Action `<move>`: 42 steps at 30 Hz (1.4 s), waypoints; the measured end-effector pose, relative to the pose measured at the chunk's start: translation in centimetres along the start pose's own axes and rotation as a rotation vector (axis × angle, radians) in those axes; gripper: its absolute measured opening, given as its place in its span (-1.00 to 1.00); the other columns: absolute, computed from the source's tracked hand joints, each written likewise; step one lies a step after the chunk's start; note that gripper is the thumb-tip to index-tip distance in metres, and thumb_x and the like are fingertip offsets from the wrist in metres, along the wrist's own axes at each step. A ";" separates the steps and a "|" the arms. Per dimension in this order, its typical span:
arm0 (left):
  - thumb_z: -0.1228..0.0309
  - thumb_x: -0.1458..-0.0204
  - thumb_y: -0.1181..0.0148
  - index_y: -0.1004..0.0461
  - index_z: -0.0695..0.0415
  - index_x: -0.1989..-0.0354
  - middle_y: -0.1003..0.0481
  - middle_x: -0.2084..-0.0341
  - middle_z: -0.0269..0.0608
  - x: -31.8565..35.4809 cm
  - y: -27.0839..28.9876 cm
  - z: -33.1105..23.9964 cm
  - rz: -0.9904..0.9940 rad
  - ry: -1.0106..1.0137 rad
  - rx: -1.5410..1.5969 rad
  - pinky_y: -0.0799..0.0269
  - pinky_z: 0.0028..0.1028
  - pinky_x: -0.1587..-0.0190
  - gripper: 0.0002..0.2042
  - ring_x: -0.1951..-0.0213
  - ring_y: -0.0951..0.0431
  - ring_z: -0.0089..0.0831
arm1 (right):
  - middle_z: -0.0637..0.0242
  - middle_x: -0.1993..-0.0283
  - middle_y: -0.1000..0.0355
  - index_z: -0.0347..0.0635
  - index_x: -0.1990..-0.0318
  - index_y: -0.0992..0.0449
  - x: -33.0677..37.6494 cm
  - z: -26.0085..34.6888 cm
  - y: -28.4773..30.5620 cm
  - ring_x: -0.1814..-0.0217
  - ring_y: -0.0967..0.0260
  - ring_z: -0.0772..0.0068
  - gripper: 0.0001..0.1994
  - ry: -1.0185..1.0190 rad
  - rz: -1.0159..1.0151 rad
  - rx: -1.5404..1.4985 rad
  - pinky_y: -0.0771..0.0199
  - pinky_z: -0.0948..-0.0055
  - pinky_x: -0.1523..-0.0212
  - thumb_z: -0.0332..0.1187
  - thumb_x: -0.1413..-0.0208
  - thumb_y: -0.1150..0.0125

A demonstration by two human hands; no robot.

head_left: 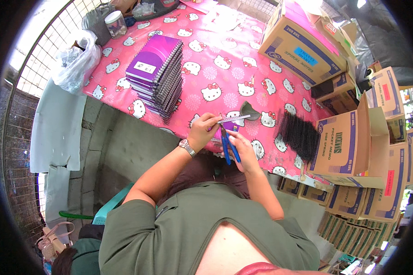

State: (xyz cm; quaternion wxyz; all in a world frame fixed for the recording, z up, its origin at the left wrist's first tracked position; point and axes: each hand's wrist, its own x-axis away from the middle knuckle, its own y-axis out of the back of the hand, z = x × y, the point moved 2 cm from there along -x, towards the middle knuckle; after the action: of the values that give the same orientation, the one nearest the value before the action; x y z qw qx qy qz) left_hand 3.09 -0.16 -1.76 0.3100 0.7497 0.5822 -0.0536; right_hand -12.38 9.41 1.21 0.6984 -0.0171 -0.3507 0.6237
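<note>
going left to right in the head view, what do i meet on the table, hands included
plastic bag → jar → purple notebooks → left hand → right hand holding blue pliers → black coils → open box

An olive-green short-sleeved top [183, 217], dark trousers [192, 172] and a silvery wristwatch [186, 147] are worn.

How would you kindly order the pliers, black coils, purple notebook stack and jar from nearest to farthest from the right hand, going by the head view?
1. Pliers: in the right hand itself.
2. Black coils: to its right, beside an open box.
3. Purple notebook stack: to its left and farther forward.
4. Jar: at the far left.
</note>
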 end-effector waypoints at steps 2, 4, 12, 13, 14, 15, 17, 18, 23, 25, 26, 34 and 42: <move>0.59 0.06 -0.32 -0.62 0.10 0.13 -0.57 0.31 -0.16 -2.3 2.5 -3.5 -0.127 -0.124 -0.080 -0.53 -0.42 0.27 -0.72 0.30 -0.61 -0.30 | 0.19 0.10 -0.53 -0.24 -0.11 -0.49 0.2 -0.5 2.7 0.18 -0.51 0.38 -0.65 0.257 -0.099 0.399 -0.52 0.40 0.11 -0.40 -0.18 -0.23; 0.57 0.05 -0.33 -0.60 0.12 0.13 -0.56 0.34 -0.15 -5.4 6.8 -7.1 -0.318 -0.232 -0.194 -0.51 -0.41 0.32 -0.74 0.35 -0.59 -0.31 | 0.17 0.12 -0.51 -0.24 -0.06 -0.52 0.3 0.0 5.6 0.13 -0.50 0.28 -0.63 0.438 -0.267 0.849 -0.51 0.33 0.06 -0.34 -0.11 -0.30; 0.42 -0.12 -0.29 -0.61 0.20 0.02 -0.60 0.38 -0.34 -11.6 23.6 -7.6 -0.641 0.248 -0.049 -0.39 -0.63 0.43 -0.74 0.49 -0.48 -0.70 | 0.06 0.16 -0.45 -0.23 0.15 -0.57 -2.2 2.5 14.6 0.02 -0.38 -0.01 -0.70 0.706 -0.601 1.515 -0.37 0.11 -0.05 -0.24 -0.01 -0.34; 0.40 -0.12 -0.29 -0.61 0.21 0.02 -0.60 0.36 -0.34 -11.3 24.5 -6.0 -0.616 0.263 -0.154 -0.40 -0.62 0.40 -0.73 0.46 -0.47 -0.70 | 0.06 0.17 -0.44 -0.23 0.16 -0.58 -3.0 3.9 14.9 0.03 -0.38 -0.01 -0.71 0.791 -0.656 1.545 -0.37 0.11 -0.04 -0.24 -0.02 -0.33; 0.39 -0.12 -0.29 -0.62 0.22 0.03 -0.60 0.35 -0.35 -11.1 24.7 -5.0 -0.586 0.278 -0.255 -0.40 -0.61 0.37 -0.72 0.43 -0.47 -0.71 | 0.06 0.15 -0.44 -0.23 0.16 -0.57 -3.8 5.4 15.7 0.03 -0.38 -0.02 -0.71 0.746 -0.726 1.539 -0.38 0.10 -0.03 -0.24 -0.02 -0.32; 0.38 -0.12 -0.29 -0.62 0.22 0.03 -0.61 0.34 -0.34 -10.9 24.7 -4.6 -0.578 0.285 -0.284 -0.41 -0.60 0.34 -0.72 0.41 -0.47 -0.71 | 0.05 0.14 -0.44 -0.23 0.16 -0.57 -4.5 6.7 16.4 0.02 -0.38 -0.02 -0.71 0.700 -0.793 1.533 -0.39 0.10 -0.02 -0.24 -0.03 -0.31; 0.35 -0.11 -0.29 -0.62 0.23 0.03 -0.62 0.32 -0.34 -10.6 24.2 -3.8 -0.557 0.299 -0.330 -0.42 -0.59 0.27 -0.70 0.38 -0.47 -0.71 | 0.05 0.10 -0.44 -0.23 0.14 -0.56 -5.3 8.5 18.0 0.01 -0.38 -0.03 -0.71 0.536 -0.947 1.607 -0.42 0.08 -0.02 -0.23 -0.06 -0.29; 0.33 -0.10 -0.29 -0.63 0.20 0.04 -0.63 0.33 -0.31 -10.2 24.2 -3.2 -0.560 0.282 -0.345 -0.42 -0.56 0.29 -0.71 0.42 -0.47 -0.67 | 0.04 0.07 -0.45 -0.23 0.13 -0.55 -5.7 8.6 18.3 -0.02 -0.41 -0.07 -0.68 0.514 -1.008 1.662 -0.42 0.04 -0.03 -0.20 -0.06 -0.30; 0.27 -0.06 -0.31 -0.65 0.14 0.08 -0.66 0.26 -0.22 -9.5 23.7 -3.4 -0.468 0.446 -0.383 -0.44 -0.43 0.22 -0.70 0.38 -0.54 -0.46 | 0.04 0.09 -0.45 -0.22 0.15 -0.53 -6.5 8.0 20.2 -0.03 -0.45 -0.05 -0.71 0.350 -0.983 1.753 -0.51 0.05 0.05 -0.24 -0.04 -0.33; 0.30 -0.09 -0.31 -0.65 0.14 0.08 -0.65 0.20 -0.26 -9.7 23.1 -3.9 -0.578 0.216 -0.658 -0.42 -0.41 0.10 -0.73 0.24 -0.56 -0.43 | 0.03 0.12 -0.44 -0.24 0.17 -0.51 -6.4 8.3 21.1 0.05 -0.47 -0.04 -0.73 0.358 -0.957 1.742 -0.53 0.08 0.07 -0.26 -0.06 -0.32; 0.32 -0.10 -0.31 -0.64 0.14 0.08 -0.64 0.18 -0.28 -10.0 22.7 -4.3 -0.631 0.090 -0.788 -0.42 -0.40 0.04 -0.75 0.17 -0.57 -0.42 | 0.00 0.14 -0.44 -0.25 0.12 -0.52 -6.1 8.6 21.7 0.12 -0.48 -0.05 -0.73 0.457 -0.938 1.683 -0.52 0.07 0.11 -0.33 -0.05 -0.26; 0.03 0.15 -0.45 -0.42 0.12 0.01 -0.30 -0.24 0.06 -3.1 -2.9 -2.8 0.623 -0.392 -0.456 -0.19 0.00 -0.30 -0.40 -0.31 -0.25 0.01 | -0.06 0.07 -0.37 -0.33 -0.03 -0.51 -3.9 11.0 15.7 0.01 -0.37 -0.06 -0.64 0.828 -0.887 1.405 -0.37 0.11 -0.08 -0.48 -0.07 -0.01; 0.23 0.13 -0.35 -0.45 0.08 -0.04 -0.37 -0.15 0.04 3.4 -4.5 -0.7 0.954 -0.360 -0.696 -0.19 0.05 -0.27 -0.50 -0.26 -0.32 -0.03 | 0.26 0.28 -0.39 -0.26 -0.01 -0.53 1.3 4.4 12.2 0.36 -0.38 0.40 -0.73 0.679 -0.647 1.080 -0.44 0.40 0.28 -0.46 -0.15 -0.13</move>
State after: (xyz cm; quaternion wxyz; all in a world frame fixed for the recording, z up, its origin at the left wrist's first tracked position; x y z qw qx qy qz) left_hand -0.06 3.59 -4.51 0.6198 0.7614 0.1045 0.1584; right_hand -25.14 11.49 -0.50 0.8298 0.2427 0.2565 0.4321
